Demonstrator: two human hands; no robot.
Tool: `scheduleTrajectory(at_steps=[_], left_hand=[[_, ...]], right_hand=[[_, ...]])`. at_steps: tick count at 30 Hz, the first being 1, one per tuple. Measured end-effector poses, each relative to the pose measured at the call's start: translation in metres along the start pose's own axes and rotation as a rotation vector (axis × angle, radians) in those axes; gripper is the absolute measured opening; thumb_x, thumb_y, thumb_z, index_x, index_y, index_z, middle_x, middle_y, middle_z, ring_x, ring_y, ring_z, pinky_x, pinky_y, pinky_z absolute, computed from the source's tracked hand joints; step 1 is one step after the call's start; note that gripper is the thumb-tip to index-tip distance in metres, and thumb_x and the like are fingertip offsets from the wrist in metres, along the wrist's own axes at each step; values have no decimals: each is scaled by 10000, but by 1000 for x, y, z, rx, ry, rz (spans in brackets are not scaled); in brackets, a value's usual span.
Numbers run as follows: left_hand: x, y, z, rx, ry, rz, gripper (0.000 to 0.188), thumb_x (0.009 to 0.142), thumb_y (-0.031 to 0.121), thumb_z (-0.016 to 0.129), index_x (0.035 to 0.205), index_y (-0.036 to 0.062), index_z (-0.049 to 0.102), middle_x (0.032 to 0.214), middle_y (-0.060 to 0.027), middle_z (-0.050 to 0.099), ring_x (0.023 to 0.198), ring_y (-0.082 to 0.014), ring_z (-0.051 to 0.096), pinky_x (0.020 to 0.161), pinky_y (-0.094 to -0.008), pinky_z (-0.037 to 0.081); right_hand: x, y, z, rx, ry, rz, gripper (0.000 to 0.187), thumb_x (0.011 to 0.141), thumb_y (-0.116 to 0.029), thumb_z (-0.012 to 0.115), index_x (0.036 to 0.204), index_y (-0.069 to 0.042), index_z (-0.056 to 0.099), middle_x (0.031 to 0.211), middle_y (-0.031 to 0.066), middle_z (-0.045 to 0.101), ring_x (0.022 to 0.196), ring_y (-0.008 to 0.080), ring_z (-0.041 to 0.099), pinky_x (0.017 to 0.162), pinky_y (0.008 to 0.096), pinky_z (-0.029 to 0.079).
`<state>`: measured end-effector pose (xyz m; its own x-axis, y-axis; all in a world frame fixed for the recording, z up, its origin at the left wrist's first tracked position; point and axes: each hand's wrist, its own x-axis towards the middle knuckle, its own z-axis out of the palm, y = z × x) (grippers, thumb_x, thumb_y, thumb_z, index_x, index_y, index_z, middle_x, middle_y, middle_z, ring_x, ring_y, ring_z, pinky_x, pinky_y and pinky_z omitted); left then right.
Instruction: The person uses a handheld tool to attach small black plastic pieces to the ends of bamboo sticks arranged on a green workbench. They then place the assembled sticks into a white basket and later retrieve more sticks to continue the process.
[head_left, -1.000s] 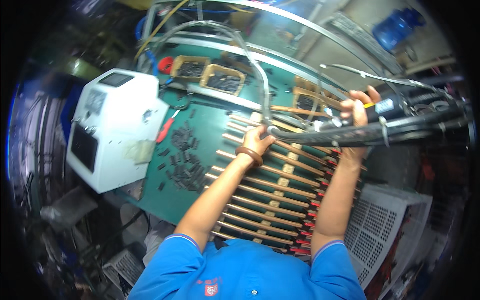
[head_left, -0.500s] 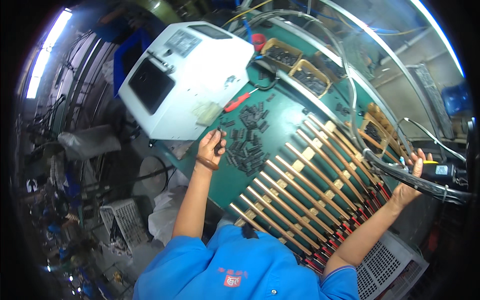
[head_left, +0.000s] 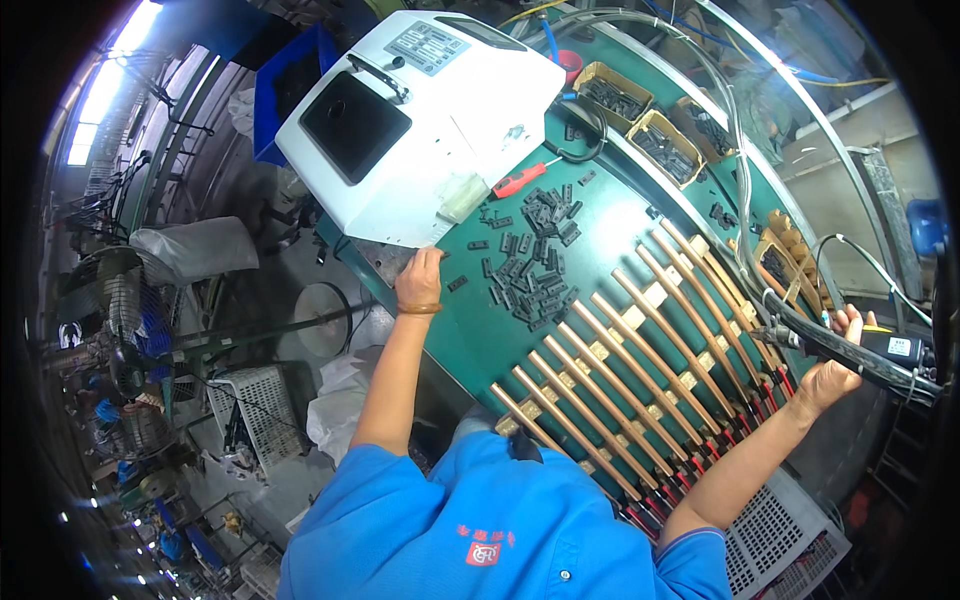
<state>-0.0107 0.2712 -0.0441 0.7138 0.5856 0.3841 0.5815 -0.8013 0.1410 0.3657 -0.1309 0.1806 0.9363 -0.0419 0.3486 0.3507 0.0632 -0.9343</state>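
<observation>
Green table (head_left: 600,260), white machine (head_left: 420,110) (dark screen), black clips (head_left: 530,285) — copper rods (head_left: 640,370), red-tipped.

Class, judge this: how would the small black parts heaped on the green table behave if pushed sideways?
The small black parts lie loose and scattered on the green table, so they would probably slide and spread apart. They look blocky, so rolling seems unlikely. Being tiny, they are probably light.

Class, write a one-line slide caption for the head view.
Left hand rests at the green bench edge below a white machine; right hand grips a black corded tool.
</observation>
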Motion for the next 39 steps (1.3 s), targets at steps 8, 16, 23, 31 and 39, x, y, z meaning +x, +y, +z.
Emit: scheduleTrajectory(at_steps=[8, 16, 23, 31, 39], left_hand=[[3, -8, 12, 242, -101, 175, 47, 813, 99, 553, 856, 117, 543, 795, -28, 560, 668, -184, 612, 534, -322, 510], [-12, -4, -10, -157, -44, -158, 185, 771, 40, 642, 928, 61, 546, 774, -90, 604, 571, -197, 591, 500, -319, 489], [-10, 203, -61, -2167, -982, -1309, 94, 878, 44, 606, 955, 78, 563, 803, 13, 558, 582, -41, 458, 410, -176, 321], [-43, 333, -42, -2143, -1337, -1645, 87, 891, 75, 598, 935, 33, 534, 776, -14, 537, 572, -58, 453, 404, -177, 315], [-47, 352, -47, -2257, -1319, -1773, 102, 880, 62, 603, 929, 63, 514, 750, -14, 517, 549, -74, 452, 404, -188, 336]], right_hand=[[-8, -2, -11, -56, -9, -15, 373, 915, -103, 579, 1234, 55, 467, 1036, 146, 620, 903, 183, 611, 826, 297, 500], [-8, 9, -38, -57, 9, -64, 349, 903, -21, 556, 1231, 66, 475, 1059, 179, 635, 980, 222, 618, 904, 323, 496], [-35, -9, -36, 48, -22, 249, 295, 774, 17, 603, 1067, 53, 594, 950, 99, 658, 759, 168, 631, 755, 298, 507], [-81, -101, 13, 199, -76, 152, 390, 792, 28, 566, 1172, 67, 486, 917, 164, 635, 677, 173, 648, 618, 266, 531], [-98, -91, 7, 229, -40, 36, 383, 780, 57, 547, 1158, 50, 487, 886, 153, 625, 651, 158, 619, 635, 283, 523]])
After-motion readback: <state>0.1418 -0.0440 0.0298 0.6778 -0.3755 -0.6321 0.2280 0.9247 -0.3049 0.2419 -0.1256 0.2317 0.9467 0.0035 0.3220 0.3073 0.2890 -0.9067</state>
